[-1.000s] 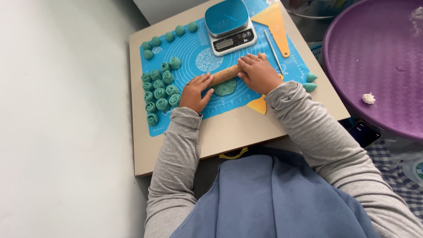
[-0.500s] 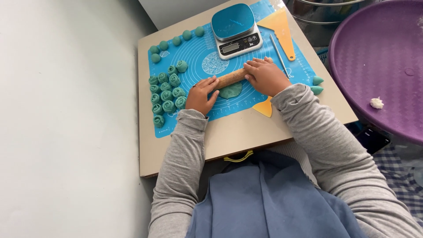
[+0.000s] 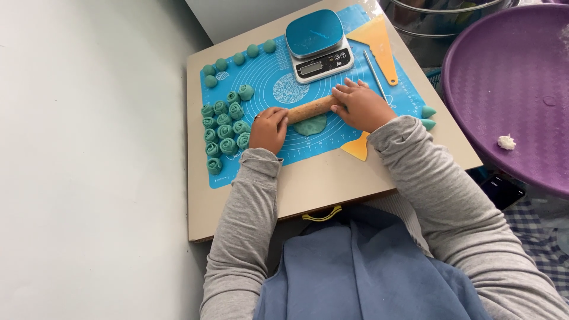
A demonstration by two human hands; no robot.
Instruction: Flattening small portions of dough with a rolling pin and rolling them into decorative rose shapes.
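**Both hands on the pin, dough under its middle**

Wooden rolling pin [image 3: 310, 108] lies w/ long axis left-right, tilted slightly up to the right. Left hand [image 3: 268, 128] presses on its left end, right hand [image 3: 360, 106] on its right end, palms down, approx. equally near. Flat teal dough disc [image 3: 310, 124] sits between the hands on the blue mat [image 3: 332, 142], partly under the pin.

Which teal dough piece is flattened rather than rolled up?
The dough disc under the rolling pin, between both hands; the other pieces are balls or spiral rolls at the mat's edges.
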